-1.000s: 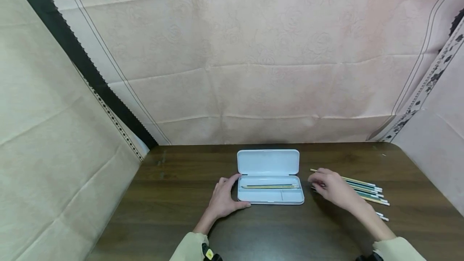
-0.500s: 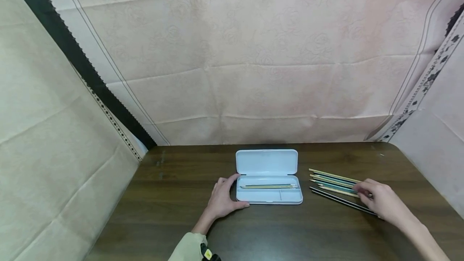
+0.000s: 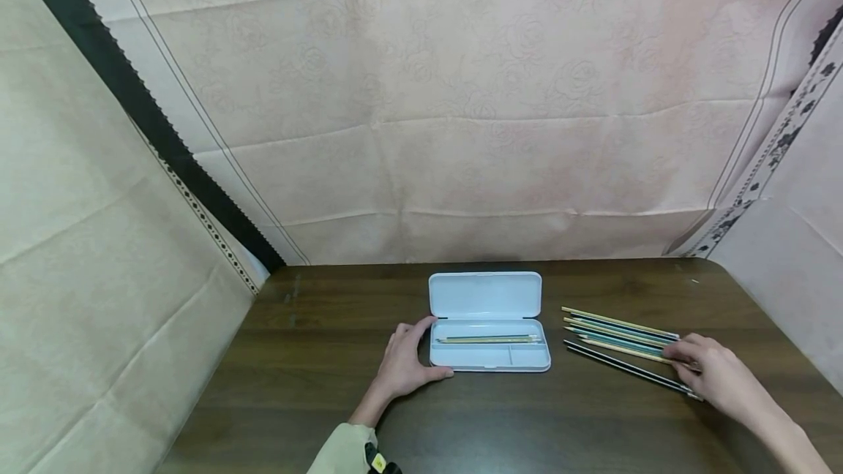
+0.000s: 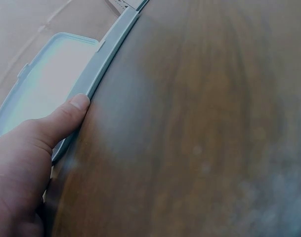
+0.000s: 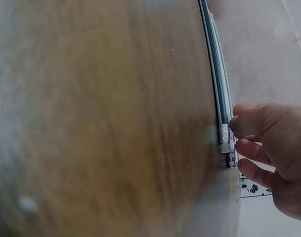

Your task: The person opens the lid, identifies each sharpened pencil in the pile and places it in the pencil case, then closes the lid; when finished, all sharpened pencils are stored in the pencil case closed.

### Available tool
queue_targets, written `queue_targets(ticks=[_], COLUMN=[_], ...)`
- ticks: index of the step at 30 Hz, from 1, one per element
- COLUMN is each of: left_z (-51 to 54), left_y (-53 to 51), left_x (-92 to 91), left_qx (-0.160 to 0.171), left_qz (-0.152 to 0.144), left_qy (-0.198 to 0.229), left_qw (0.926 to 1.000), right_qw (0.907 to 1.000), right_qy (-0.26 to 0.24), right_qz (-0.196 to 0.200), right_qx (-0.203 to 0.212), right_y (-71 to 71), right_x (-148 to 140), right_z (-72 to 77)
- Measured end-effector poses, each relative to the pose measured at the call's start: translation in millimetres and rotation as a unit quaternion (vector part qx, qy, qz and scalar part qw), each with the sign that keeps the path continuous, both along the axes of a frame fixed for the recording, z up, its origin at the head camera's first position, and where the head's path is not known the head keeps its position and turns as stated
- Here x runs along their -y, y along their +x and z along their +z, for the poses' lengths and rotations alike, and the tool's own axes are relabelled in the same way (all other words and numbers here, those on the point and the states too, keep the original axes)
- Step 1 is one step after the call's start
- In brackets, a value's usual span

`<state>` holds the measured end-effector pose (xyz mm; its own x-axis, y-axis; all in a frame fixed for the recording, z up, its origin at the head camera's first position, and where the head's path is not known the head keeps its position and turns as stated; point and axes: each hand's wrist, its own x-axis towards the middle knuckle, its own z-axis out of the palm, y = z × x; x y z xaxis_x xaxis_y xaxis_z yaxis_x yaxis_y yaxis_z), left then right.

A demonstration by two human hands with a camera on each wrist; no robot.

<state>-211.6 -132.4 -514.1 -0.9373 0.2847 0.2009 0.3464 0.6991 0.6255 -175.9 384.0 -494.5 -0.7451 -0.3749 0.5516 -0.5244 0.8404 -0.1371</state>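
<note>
An open light-blue pencil case (image 3: pixel 490 367) lies with its lid tilted back, and a few pencils (image 3: pixel 489 339) are in its upper compartment. My left hand (image 3: pixel 405 366) grips the case's left end, fingers at the back and thumb on the front edge; in the left wrist view the thumb of the hand (image 4: pixel 36 153) presses the case side (image 4: pixel 103 61). To the right, my right hand (image 3: pixel 721 379) pinches a light pencil (image 3: pixel 626 349) near its end, among several yellowish and teal ones. The right wrist view shows the fingertips of the hand (image 5: pixel 281 148) against the pencil ends (image 5: pixel 224 133).
Two dark pencils (image 3: pixel 619 364) lie along the front side of the loose group, their ends near the right fingers. The brown wooden table (image 3: pixel 316 386) meets a pale cloth backdrop (image 3: pixel 487 167) behind, with more cloth at both sides.
My right hand has moved right and toward me along the loose pencils, uncovering their left parts and reaching their far ends. My left hand and the case have stayed in place.
</note>
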Motion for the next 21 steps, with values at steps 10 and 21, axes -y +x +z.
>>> queue_targets(ticks=[10, 21], left_z=[-0.1, -0.6], left_y=[-0.2, -1.6], left_x=[-0.5, -0.2], left_qx=[0.003, 0.001], left_qz=[-0.001, 0.0], left_qy=[0.001, 0.002], left_qw=[1.0, 1.0], right_qw=[0.9998, 0.9996], right_qy=[0.012, 0.005], right_qz=[-0.005, 0.004], right_qx=[0.014, 0.028], right_y=[1.0, 1.9], right_x=[-1.0, 1.6], right_z=[-2.2, -1.2])
